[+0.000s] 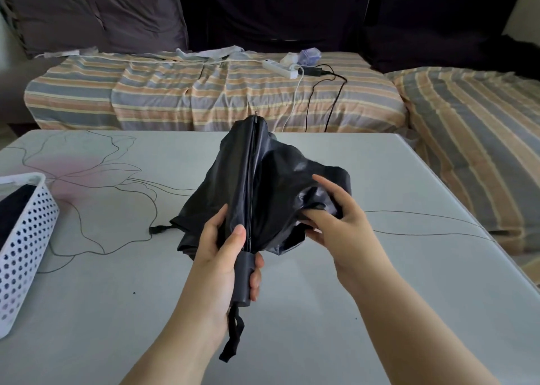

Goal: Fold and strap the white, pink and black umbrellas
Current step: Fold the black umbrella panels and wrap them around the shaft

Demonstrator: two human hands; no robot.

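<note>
Hands first, as I read them from my seat: my left hand (225, 250) is wrapped around the grey handle (245, 279) of the black umbrella (257, 186), thumb laid up along the shaft and fingers curled behind it, forearm reaching in from the lower edge. My right hand (336, 221) comes in from the right with the wrist bent — thumb tucked under a fold of the loose canopy and the fingers spread over the cloth, pinching it.

That umbrella is held above the middle of the pale table (380, 282), tip pointing away from me, its canopy slack and unfastened, a wrist loop (232, 341) hanging from the handle's end.

By count I see one umbrella, two hands, and one white perforated basket (26, 238) at the table's left edge with something dark inside. Beyond the table is a striped sofa (175, 95) — one white power strip (279, 67) lies on it.
</note>
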